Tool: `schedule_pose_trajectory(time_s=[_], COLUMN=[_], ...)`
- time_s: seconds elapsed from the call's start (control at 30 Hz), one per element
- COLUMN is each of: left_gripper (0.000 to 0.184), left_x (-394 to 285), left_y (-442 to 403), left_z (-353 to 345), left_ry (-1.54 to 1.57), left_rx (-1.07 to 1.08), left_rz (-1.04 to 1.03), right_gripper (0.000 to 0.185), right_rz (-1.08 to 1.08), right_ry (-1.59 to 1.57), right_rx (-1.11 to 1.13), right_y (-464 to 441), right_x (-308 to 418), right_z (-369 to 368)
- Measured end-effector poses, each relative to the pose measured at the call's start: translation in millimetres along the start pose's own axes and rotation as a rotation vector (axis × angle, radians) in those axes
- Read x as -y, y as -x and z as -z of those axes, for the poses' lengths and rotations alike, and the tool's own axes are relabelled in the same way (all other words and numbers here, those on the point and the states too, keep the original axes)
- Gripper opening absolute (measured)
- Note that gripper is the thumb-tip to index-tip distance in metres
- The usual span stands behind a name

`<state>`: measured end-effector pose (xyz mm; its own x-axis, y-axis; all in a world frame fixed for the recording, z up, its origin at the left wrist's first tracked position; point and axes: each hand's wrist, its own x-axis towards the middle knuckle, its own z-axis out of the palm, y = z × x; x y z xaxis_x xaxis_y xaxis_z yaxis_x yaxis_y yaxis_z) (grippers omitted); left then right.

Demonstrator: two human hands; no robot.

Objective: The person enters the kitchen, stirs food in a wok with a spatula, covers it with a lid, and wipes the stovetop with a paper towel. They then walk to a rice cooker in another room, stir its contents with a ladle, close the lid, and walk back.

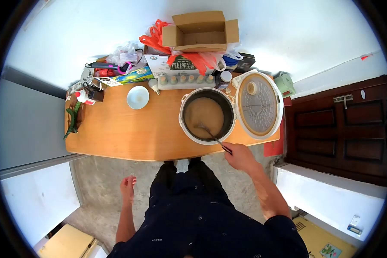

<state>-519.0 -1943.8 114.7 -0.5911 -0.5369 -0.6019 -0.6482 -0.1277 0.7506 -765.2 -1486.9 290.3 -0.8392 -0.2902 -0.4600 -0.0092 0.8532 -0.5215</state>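
Observation:
My right hand point(239, 156) is closed around the dark handle of a ladle point(215, 138) at the table's front edge. The ladle slants into the inner pot of a white rice cooker point(185, 127), its bowl partly sunk in cloudy tan liquid point(205, 112). Hinged at the right, the cooker's lid point(258, 105) stands fully raised. My left hand point(127, 184) hangs below the table on the left, fingers loosely bent and somewhat apart, holding nothing. A pale bowl point(138, 97) rests on the table to the left of the cooker.
Along the back of the wooden table point(116, 129) are a power strip point(186, 82), a light bulb point(154, 85), a dark jar point(223, 79) and cartons. An opened cardboard box point(201, 34) sits above red bags point(156, 36). Cucumbers point(72, 119) lie at the left end.

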Motion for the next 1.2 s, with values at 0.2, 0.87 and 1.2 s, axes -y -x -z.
schedule_pose_trajectory(time_s=[0.2, 0.87, 1.2], left_gripper=[0.027, 0.031, 0.029], left_x=[-1, 35, 31], left_y=[-14, -25, -16], left_z=[19, 34, 32], left_ry=[-0.012, -0.142, -0.103], left_rx=[0.0, 0.077, 0.097], left_rz=[0.004, 0.076, 0.107], right_gripper=[0.027, 0.033, 0.029], right_rz=[0.144, 0.075, -0.134], right_ry=[0.315, 0.563, 0.152], right_rx=[-0.125, -0.272, 0.228], right_y=[0, -37, -46], right_x=[4, -12, 34], right_z=[13, 13, 32])
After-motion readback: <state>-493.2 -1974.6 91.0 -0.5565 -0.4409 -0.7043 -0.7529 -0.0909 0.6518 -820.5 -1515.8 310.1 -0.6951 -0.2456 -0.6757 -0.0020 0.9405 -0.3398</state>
